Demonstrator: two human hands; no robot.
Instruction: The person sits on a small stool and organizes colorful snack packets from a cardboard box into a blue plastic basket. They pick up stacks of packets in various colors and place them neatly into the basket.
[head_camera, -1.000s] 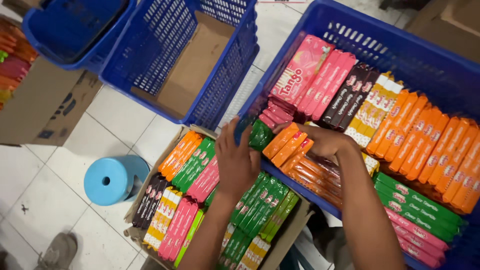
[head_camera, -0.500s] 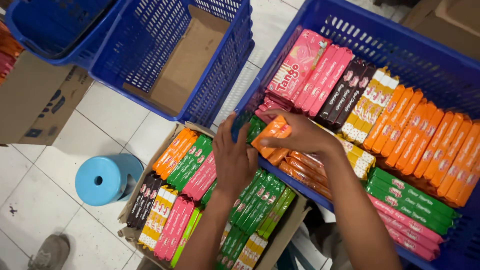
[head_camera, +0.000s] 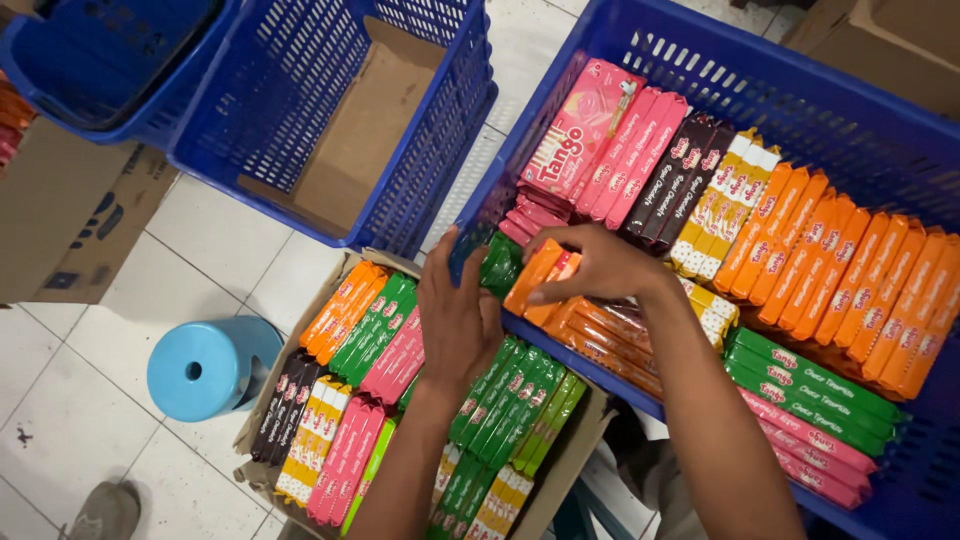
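Shifted lower: orange wafer packs (head_camera: 540, 275), glossy, slim, rectangular, pinched by right hand (head_camera: 600, 268) | left hand (head_camera: 458, 320) spread against blue lattice crate (head_camera: 850, 120) rim

3 blue baskets (head_camera: 330, 120), 1 blue stool (head_camera: 205, 365), 2 hands (head_camera: 460, 320).

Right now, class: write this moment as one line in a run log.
left hand: on blue crate rim | right hand: gripping orange packs inside crate | cardboard box: packs in rows beneath
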